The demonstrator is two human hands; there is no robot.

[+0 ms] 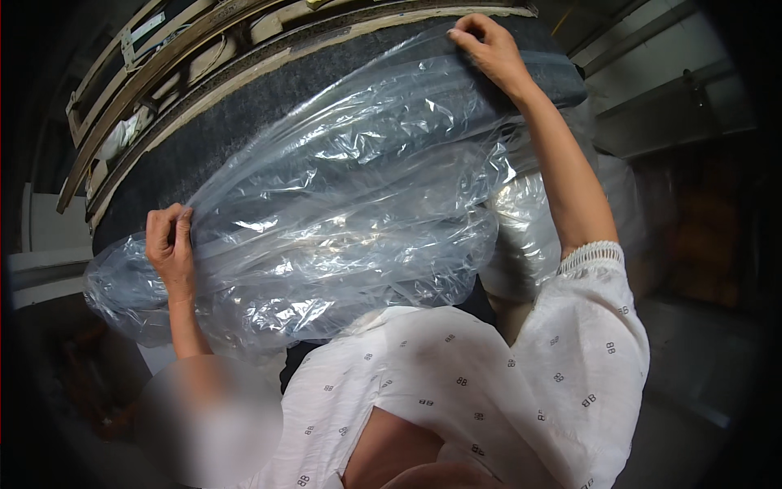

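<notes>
A large sheet of clear plastic film (350,138) stretches between my two hands, its far edge pulled into a taut line. My left hand (171,244) is closed on that edge at the left. Farther off at the upper right, my right hand (487,53) pinches the edge's other end between thumb and fingers. Beneath the film lies a dark grey work surface (220,151). On the near side the film falls in loose, shiny folds toward my body. Whether it is one layer or several I cannot tell.
Along the far side runs a long frame of rails (155,73) with metal fittings. More bundled plastic (529,212) sits at the right, below my right forearm. Grey metal framework (684,98) stands at the far right.
</notes>
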